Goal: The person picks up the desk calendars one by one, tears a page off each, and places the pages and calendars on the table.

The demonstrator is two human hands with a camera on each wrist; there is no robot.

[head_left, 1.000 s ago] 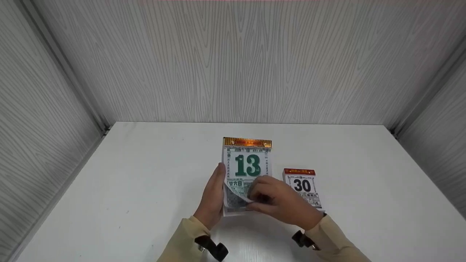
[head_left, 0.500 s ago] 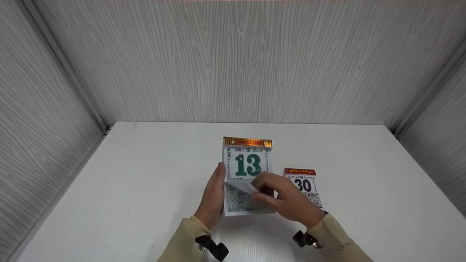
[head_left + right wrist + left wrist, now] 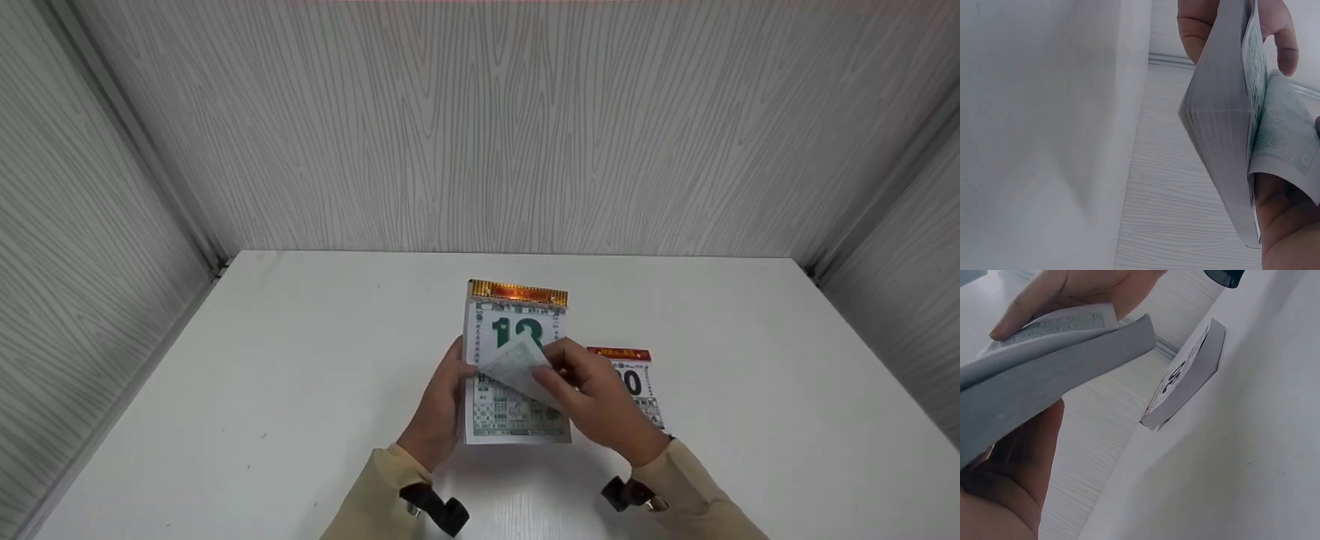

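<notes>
A thick tear-off calendar (image 3: 517, 429) with a gold top band and a green 13 is held up in the head view. My left hand (image 3: 437, 409) grips it along its left side, the thumb lying over the front edge. Between thumb and fingers, my right hand (image 3: 604, 401) pinches the lower right part of the top page (image 3: 517, 361). That page is folded up and to the left, covering part of the 13, and a printed sheet shows beneath. The right wrist view shows the curled page (image 3: 1289, 135) standing away from the pad (image 3: 1224, 135).
A smaller calendar (image 3: 631, 355) with a red top band lies on the white table (image 3: 315, 360), partly hidden behind my right hand. Grey wood-grain panels (image 3: 480, 135) rise at the back and both sides. Each wrist carries a small black camera.
My right hand has lifted the page's lower corner and folded it upward across the front. The calendar has shifted slightly right, and my left thumb has moved onto its front edge.
</notes>
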